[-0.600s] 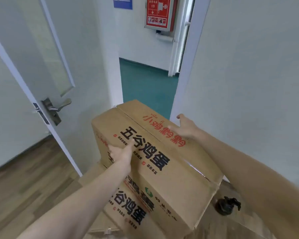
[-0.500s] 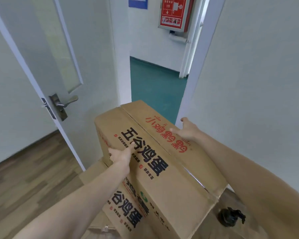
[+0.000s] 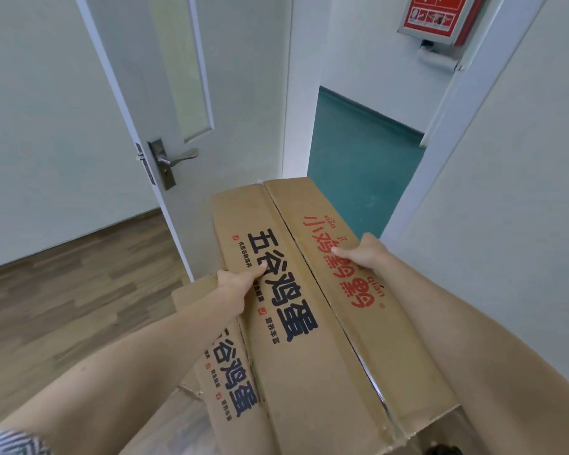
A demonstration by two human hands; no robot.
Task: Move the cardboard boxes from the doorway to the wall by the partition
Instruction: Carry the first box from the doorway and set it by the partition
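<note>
1. Door (image 3: 138,93) stands open at the left, white, with a narrow glass pane and a metal lever handle (image 3: 174,159); wooden floor (image 3: 63,274) runs beneath it.

2. Left hand (image 3: 240,279) grips the left edge of the top box (image 3: 309,307): the thumb lies on the lid over the black print, while the fingers go over the side out of view, so how far they curl cannot be told.

3. Lower box (image 3: 224,382) sits under the top one, showing at its left side, and it appears to rest on the floor just inside the doorway (image 3: 358,152).

4. Lettering on the left flap of the top box reads "五谷鸡蛋" in large black characters, and the same words repeat on the lower box. Small red-marked lines beside them are too small to read.

5. Right flap carries red characters, "小鸡" first and the rest partly covered, with pinyin "xiāo", "jī" and "qián" in small red letters.

6. Right hand (image 3: 362,254) holds the right edge of the top box, thumb on the lid and fingers hidden over the side.

7. Judged step: the top box is being taken off the stack. Next comes a level lift clear of the lower box, then a turn away from the doorway toward the wall by the partition, which is not in view.

8. Red notice (image 3: 437,14) hangs on the corridor wall at the upper right; its writing is unreadable.
</note>
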